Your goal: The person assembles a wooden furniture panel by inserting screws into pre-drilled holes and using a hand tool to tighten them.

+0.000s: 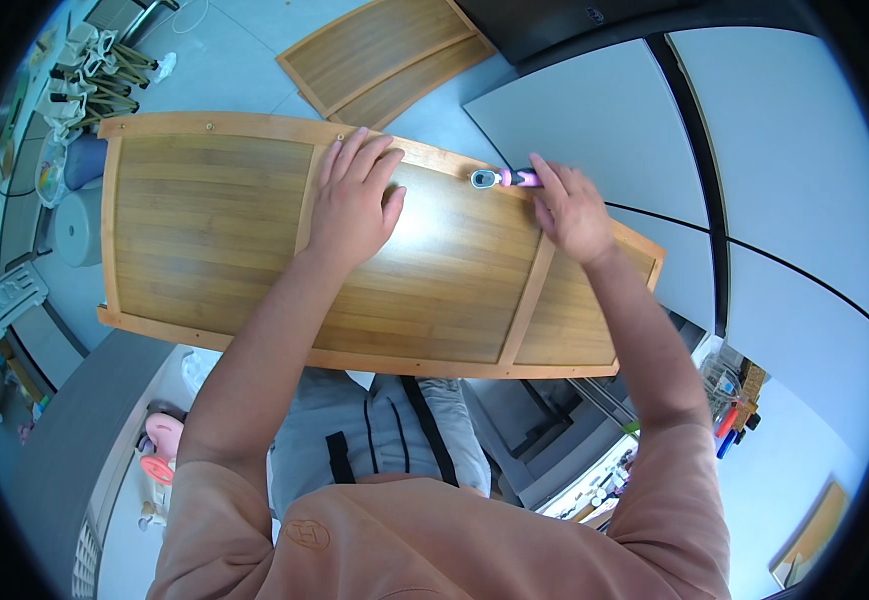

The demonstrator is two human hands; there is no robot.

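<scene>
Wooden panel point(425, 265) under left hand point(355, 195) and right hand point(575, 212)
Left lies flat, fingers slightly spread, gripping nothing; right curls partly closed on the pink-handled ratchet point(500, 178); the panel is probably stiff, heavyish and slick, best held by its frame point(111, 220)
</scene>
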